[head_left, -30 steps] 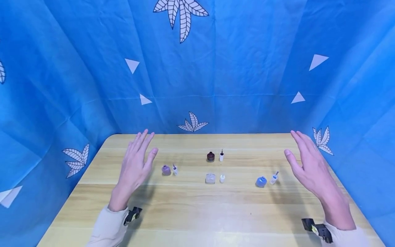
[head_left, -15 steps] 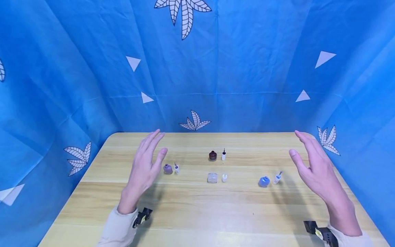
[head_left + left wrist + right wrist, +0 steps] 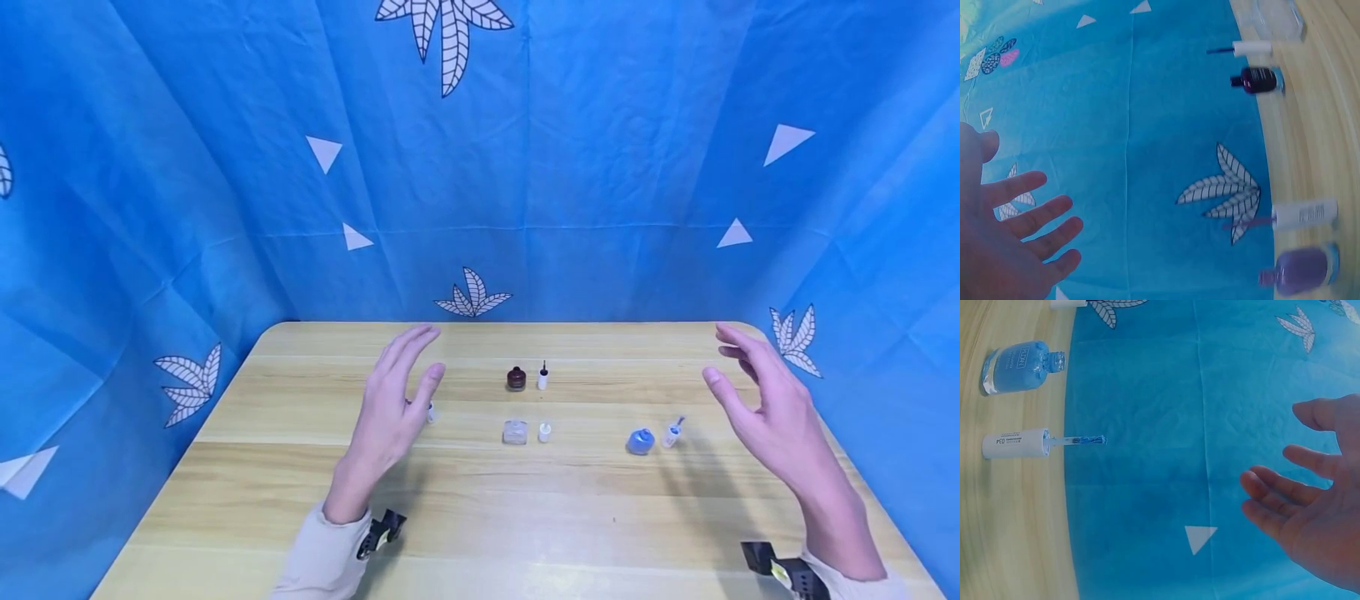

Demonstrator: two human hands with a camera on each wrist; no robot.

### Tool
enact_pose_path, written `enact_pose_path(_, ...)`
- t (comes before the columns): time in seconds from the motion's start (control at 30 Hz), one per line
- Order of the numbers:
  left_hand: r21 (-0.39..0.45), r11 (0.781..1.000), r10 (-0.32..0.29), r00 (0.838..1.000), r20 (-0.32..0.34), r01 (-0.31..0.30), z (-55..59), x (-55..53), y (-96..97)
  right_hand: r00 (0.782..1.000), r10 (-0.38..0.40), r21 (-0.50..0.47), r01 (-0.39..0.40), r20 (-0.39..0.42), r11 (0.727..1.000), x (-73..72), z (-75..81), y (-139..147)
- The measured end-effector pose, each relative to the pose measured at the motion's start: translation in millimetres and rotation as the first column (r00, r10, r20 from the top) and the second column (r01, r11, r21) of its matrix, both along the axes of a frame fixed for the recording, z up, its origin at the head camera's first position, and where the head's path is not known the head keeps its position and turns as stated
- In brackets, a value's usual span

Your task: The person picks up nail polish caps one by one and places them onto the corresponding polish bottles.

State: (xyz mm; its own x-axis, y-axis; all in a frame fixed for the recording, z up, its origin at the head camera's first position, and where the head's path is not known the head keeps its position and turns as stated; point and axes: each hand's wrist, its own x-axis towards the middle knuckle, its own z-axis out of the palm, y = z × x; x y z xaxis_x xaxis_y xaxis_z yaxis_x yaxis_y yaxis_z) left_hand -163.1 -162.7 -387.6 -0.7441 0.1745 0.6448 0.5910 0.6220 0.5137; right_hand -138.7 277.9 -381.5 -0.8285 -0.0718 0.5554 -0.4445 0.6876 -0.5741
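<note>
My left hand [image 3: 388, 417] hovers over the table, fingers relaxed and nothing in them. It mostly hides the purple nail polish bottle, but the left wrist view shows this purple bottle [image 3: 1302, 270] uncapped beside its white brush cap [image 3: 1305, 213]. On the right, my right hand [image 3: 776, 421] also hangs in the air with loosely bent fingers, holding nothing. Nearest to it are an uncapped blue nail polish bottle [image 3: 640, 442] and its brush cap [image 3: 671, 435], which stands brush up.
Farther back stand a dark red nail polish bottle [image 3: 516, 380] and its brush cap [image 3: 543, 381]. A clear bottle [image 3: 515, 432] and a white cap [image 3: 544, 432] stand mid-table. Blue patterned cloth [image 3: 600, 167] hangs behind and beside the wooden table [image 3: 525, 517].
My left hand has moved right, passing in front of the purple bottle. The right hand's fingers have bent a little more while it stays in about the same place. The bottles have not moved.
</note>
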Motion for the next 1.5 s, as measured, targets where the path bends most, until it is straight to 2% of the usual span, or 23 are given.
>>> enact_pose_path(0.2,0.06,0.997,-0.059,0.998,0.0,0.058,-4.7,-0.6,22.3,0.999,0.035,-0.029,-0.035,0.01,0.999,-0.5,-0.1,3)
enact_pose_path(0.4,0.116,0.985,-0.131,0.991,0.013,0.128,-12.4,-1.6,44.5,0.996,0.059,-0.021,-0.058,0.065,0.998,-0.1,-1.1,7)
enact_pose_path(0.63,0.105,0.974,-0.206,0.978,0.039,0.201,-21.6,-4.5,73.4,0.992,0.094,0.075,-0.101,0.086,0.992,2.4,-2.5,11)
enact_pose_path(0.87,0.126,0.962,-0.254,0.965,0.074,0.243,-28.1,-4.2,98.2,0.98,0.127,0.077,-0.14,0.153,0.987,1.0,-6.6,14)
enact_pose_path(1.0,0.127,0.954,-0.282,0.956,0.081,0.27,-33.2,-2.9,111.7,0.973,0.171,0.082,-0.186,0.158,0.979,-3.3,-11.7,15)
enact_pose_path(1.1,0.123,0.953,-0.287,0.955,0.07,0.278,-36.7,-1.9,117.4,0.969,0.197,0.077,-0.21,0.148,0.975,-9.1,-15.2,12)
enact_pose_path(1.23,0.124,0.951,-0.293,0.953,0.082,0.282,-42.8,0.2,126.5,0.964,0.195,0.056,-0.208,0.18,0.976,-11.3,-19.4,11)
enact_pose_path(1.33,0.109,0.951,-0.302,0.945,0.123,0.29,-47.5,2.5,134.4,0.964,0.17,0.049,-0.184,0.205,0.982,-8.8,-24.4,14)
enact_pose_path(1.5,0.087,0.955,-0.295,0.938,0.18,0.283,-54.8,3.8,146.0,0.969,0.15,0.054,-0.163,0.196,0.985,-6.0,-36.0,21)
